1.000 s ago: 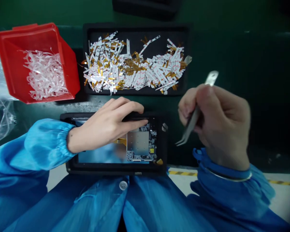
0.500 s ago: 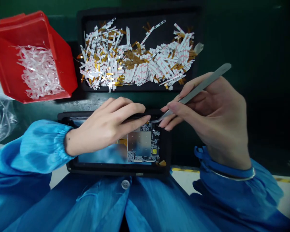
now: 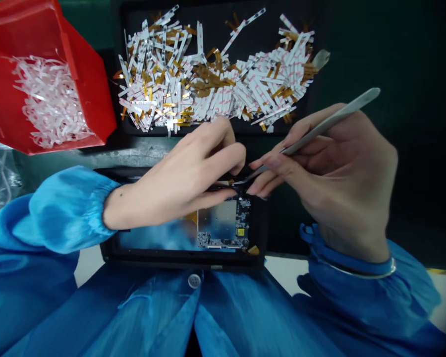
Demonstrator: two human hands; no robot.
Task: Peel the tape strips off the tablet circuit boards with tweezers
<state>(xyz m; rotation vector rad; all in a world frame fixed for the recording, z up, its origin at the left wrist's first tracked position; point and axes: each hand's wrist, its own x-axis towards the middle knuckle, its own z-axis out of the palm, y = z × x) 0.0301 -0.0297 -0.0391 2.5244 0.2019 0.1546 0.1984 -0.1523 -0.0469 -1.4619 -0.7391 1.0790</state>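
Observation:
My right hand [image 3: 342, 173] grips a pair of metal tweezers [image 3: 319, 130] like a pen. Their bent tip points left, at the upper right of an opened tablet-like device. Over the device's upper edge, my left hand [image 3: 186, 173] has its fingers curled in, with the thumb below. A thin pale strip [image 3: 223, 184] shows between thumb and fingers, close to the tweezers' tip; whether it is pinched is hidden. Below lies a circuit board [image 3: 241, 218] with a silver shield and a yellow square. The device sits in a black tray [image 3: 152, 263].
A black tray [image 3: 282, 15] behind the hands holds a heap of white strips with amber tails [image 3: 215, 84]. To the left stands a red bin [image 3: 92, 84] with curly white scraps [image 3: 54, 104]. Clear plastic [image 3: 0, 171] lies at the left edge.
My left hand has moved right and its fingers have curled from a flatter, stretched pose. The tweezers stay in my right hand, slightly shifted. The view has moved a little.

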